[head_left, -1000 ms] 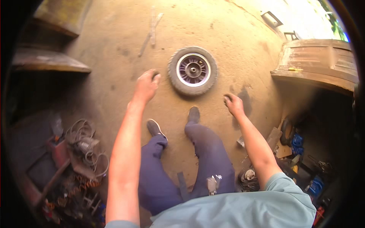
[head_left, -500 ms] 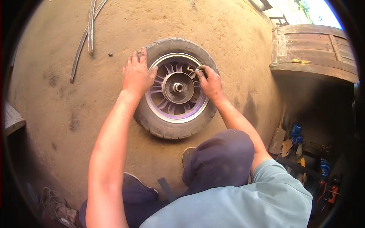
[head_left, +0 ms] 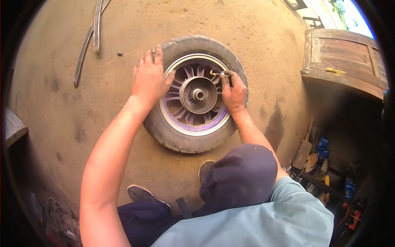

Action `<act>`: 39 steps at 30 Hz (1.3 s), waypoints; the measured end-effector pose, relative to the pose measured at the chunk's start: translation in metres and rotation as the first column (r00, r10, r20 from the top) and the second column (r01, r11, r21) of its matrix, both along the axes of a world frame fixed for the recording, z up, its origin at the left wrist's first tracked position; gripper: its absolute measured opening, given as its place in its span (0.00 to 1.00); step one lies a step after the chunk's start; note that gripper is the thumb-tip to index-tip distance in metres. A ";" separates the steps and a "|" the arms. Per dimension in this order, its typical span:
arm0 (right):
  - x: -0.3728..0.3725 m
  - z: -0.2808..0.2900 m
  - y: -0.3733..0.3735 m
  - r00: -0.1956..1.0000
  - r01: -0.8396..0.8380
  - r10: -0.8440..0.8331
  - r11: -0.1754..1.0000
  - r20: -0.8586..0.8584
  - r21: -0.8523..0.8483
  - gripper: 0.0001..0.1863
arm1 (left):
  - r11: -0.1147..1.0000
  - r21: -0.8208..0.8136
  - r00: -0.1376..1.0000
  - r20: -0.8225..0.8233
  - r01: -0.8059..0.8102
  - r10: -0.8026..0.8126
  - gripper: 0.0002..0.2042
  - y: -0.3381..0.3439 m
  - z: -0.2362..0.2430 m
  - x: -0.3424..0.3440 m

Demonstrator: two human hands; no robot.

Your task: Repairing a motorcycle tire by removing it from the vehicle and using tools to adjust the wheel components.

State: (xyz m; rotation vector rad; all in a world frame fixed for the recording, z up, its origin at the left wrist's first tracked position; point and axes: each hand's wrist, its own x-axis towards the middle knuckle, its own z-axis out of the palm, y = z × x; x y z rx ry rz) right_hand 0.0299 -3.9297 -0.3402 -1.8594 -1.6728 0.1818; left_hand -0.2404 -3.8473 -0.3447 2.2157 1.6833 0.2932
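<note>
Working the valve stem (head_left: 214,74) of the small wheel (head_left: 195,94) flat on the dirt floor (head_left: 61,123): right hand (head_left: 233,92) pinched shut on it, left hand (head_left: 150,78) spread open, pressing the tyre; next, probably steady twisting without slipping

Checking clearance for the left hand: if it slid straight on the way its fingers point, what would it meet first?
The left hand lies flat on the worn black rubber tyre, fingers pointing away from the person. Past the tyre's edge, it would probably meet only the bare sandy concrete floor.
</note>
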 end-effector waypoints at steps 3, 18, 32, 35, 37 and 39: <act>0.000 -0.001 0.005 0.999 -0.013 0.014 1.000 -0.048 0.010 0.07 | 0.999 0.046 1.000 0.017 0.007 -0.008 0.44 0.005 -0.005 -0.001; 0.064 -0.045 0.003 0.999 -0.033 0.041 0.968 0.027 -0.249 0.20 | 0.996 -0.075 0.993 0.117 0.039 -0.030 0.45 0.001 -0.006 0.010; 0.051 -0.019 0.024 0.911 -0.404 0.409 0.863 -0.050 -0.304 0.17 | 0.998 -0.050 0.996 0.075 -0.036 0.039 0.43 -0.005 -0.003 0.004; 0.045 -0.011 0.029 0.944 -0.326 0.322 0.888 -0.067 -0.324 0.18 | 0.997 -0.062 0.996 0.075 -0.035 0.040 0.43 -0.002 -0.003 0.003; 0.050 -0.015 0.032 0.958 -0.282 0.284 0.885 -0.052 -0.370 0.19 | 0.997 -0.075 0.996 0.077 -0.034 0.040 0.43 -0.001 -0.004 0.000; 0.057 -0.021 0.034 0.966 -0.178 0.022 0.779 -0.258 -0.601 0.21 | 0.996 -0.085 0.995 0.092 -0.031 0.039 0.44 0.001 -0.004 0.002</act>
